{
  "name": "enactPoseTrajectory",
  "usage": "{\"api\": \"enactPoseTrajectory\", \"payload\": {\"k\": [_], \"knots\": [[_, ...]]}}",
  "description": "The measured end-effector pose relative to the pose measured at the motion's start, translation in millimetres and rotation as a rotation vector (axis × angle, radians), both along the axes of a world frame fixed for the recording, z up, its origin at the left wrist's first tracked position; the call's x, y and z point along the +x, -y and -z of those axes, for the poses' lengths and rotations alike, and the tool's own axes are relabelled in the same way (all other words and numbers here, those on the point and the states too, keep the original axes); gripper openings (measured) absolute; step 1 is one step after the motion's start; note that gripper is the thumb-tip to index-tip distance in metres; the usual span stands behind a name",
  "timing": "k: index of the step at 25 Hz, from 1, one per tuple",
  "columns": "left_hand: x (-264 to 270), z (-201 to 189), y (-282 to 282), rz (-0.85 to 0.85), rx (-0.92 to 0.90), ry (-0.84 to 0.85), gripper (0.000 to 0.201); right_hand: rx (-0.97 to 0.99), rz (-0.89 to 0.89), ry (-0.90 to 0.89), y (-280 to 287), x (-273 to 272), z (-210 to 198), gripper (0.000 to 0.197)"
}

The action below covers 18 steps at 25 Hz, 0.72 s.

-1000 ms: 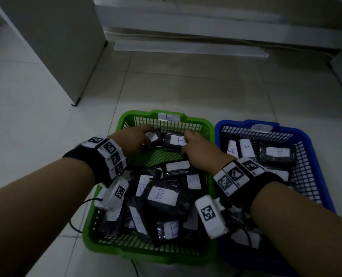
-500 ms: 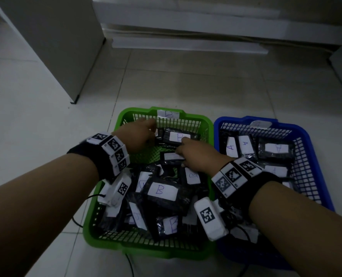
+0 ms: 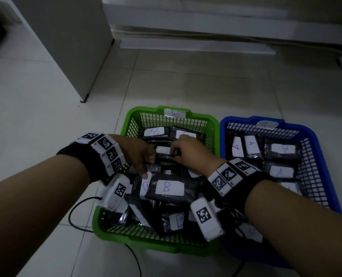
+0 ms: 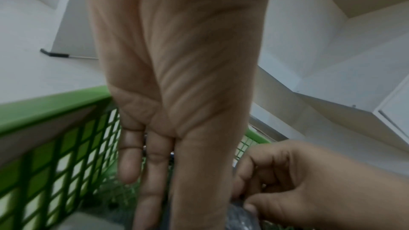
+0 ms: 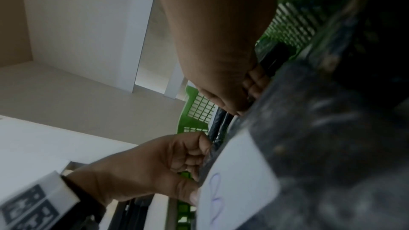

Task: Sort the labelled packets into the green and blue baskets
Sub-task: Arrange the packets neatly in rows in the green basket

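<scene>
The green basket [image 3: 126, 239], tagged B, holds several black packets with white B labels. Beside it on the right, the blue basket [image 3: 314, 132] holds A-labelled packets [image 3: 250, 146]. Both hands are inside the green basket, near its middle. My left hand [image 3: 141, 155] curls its fingers round the left edge of a black packet [image 3: 164, 157], thumb near a label. My right hand [image 3: 188, 150] grips the same packet from the right. In the right wrist view the left hand [image 5: 155, 167] and right hand [image 5: 221, 41] clasp a B-labelled packet [image 5: 309, 146].
Two B packets [image 3: 155, 131] lie flat against the green basket's far wall. A grey cabinet [image 3: 70, 47] stands on the tiled floor at the back left, a low white ledge [image 3: 198, 45] behind. A black cable [image 3: 76, 208] trails by the basket's left side.
Both hands have drawn back from the two packets at the basket's far wall toward its middle, and now grip another packet between them.
</scene>
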<state>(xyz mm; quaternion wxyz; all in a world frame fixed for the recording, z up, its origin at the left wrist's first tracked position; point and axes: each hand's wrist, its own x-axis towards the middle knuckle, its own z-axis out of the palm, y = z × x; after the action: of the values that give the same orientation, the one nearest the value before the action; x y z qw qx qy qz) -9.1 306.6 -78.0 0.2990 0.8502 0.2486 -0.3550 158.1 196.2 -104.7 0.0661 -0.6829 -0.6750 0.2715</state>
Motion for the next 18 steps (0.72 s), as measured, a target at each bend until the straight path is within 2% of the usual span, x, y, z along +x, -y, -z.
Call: {"api": "enactPoseTrajectory", "payload": {"k": [2,5,7,9,11,13,15,18], "knots": [[-4,1,3,-0.015,-0.041,0.019,0.046,-0.023,-0.056,-0.045,-1,-8,1,0.02],[-11,1,6,-0.03,-0.051,0.014,0.043,-0.159,-0.234,-0.04,-1,-18,3,0.034],[-12,-3,3,-0.055,-0.039,0.039,0.037,-0.17,-0.178,-0.047,-2,-14,-2,0.037],[-13,-9,-4,-0.148,-0.077,0.097,0.027,-0.142,-0.081,0.105,0,-3,-8,0.038],[-12,-17,-12,-0.246,-0.109,0.144,0.02,-0.248,-0.069,0.348,6,6,-14,0.057],[-8,-20,-18,-0.29,0.026,0.19,0.022,-0.342,-0.099,0.433,11,6,-14,0.065],[-3,-19,-20,-0.334,0.188,0.238,0.027,-0.329,-0.089,0.348,14,4,-10,0.068],[3,-17,-19,-0.388,0.179,0.292,0.046,-0.223,0.028,0.048,13,7,-11,0.07]]}}
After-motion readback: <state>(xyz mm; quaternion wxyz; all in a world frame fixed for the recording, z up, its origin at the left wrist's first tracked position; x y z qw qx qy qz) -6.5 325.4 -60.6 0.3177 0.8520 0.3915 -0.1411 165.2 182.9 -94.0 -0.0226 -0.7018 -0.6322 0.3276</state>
